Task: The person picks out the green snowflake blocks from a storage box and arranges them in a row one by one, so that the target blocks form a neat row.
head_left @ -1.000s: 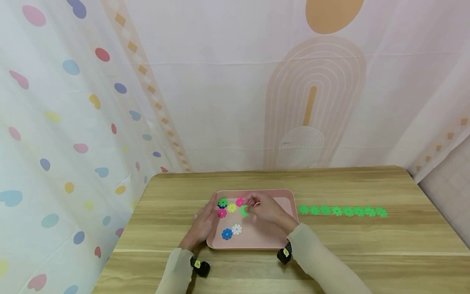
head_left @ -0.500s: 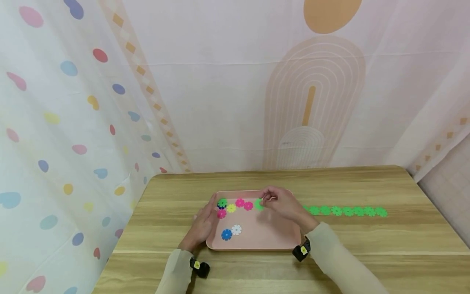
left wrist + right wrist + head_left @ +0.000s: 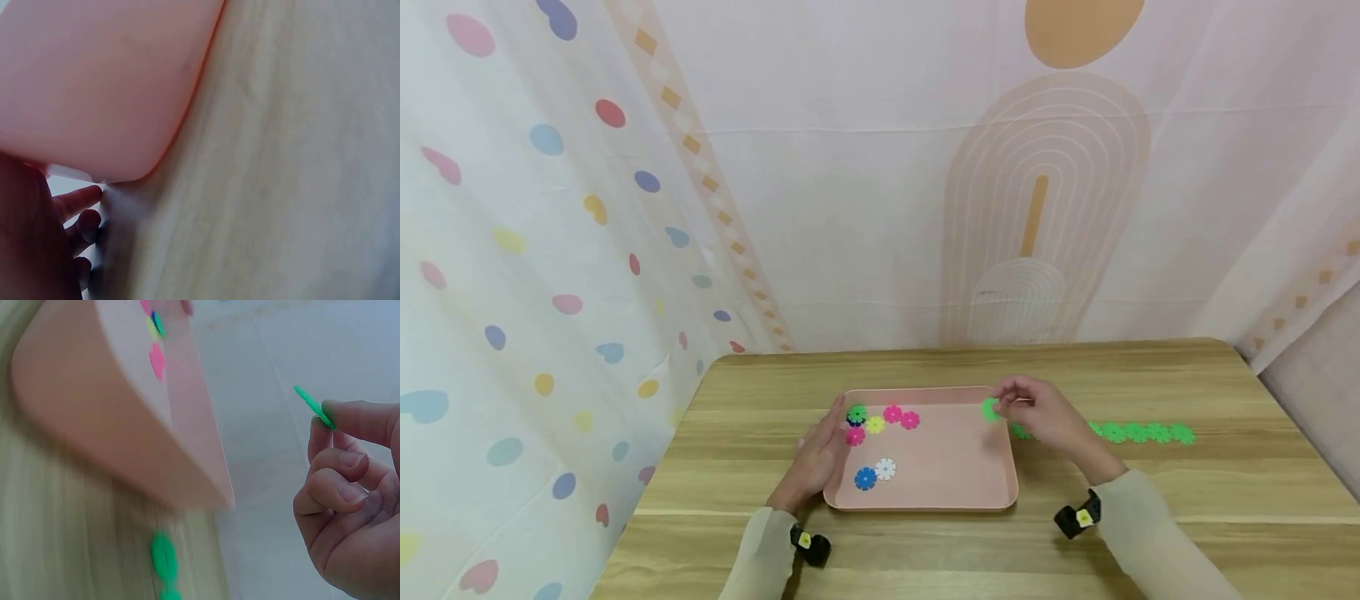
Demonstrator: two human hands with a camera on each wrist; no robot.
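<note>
In the head view my right hand (image 3: 1048, 421) pinches a green snowflake disc (image 3: 991, 409) above the right rim of a pink tray (image 3: 947, 475). The right wrist view shows this green disc (image 3: 310, 403) edge-on between thumb and forefinger, the other fingers curled in. My left hand (image 3: 815, 461) lies along the tray's left side with its fingers extended. Inside the tray are pink discs (image 3: 910, 420), a yellow disc (image 3: 876, 425), a white disc (image 3: 886, 469) and a blue disc (image 3: 865, 478). A green disc (image 3: 857, 412) overlaps a dark blue one at the back left.
Right of the tray, a row of green discs (image 3: 1137, 432) stretches across the wooden table (image 3: 925, 554). My right hand and forearm hide part of that row. A patterned curtain (image 3: 865, 208) hangs behind the table and along its left.
My right hand has carried the green disc rightward, from among the discs in the tray to above its right rim. A pink disc it covered now shows. The left hand stays at the tray's side.
</note>
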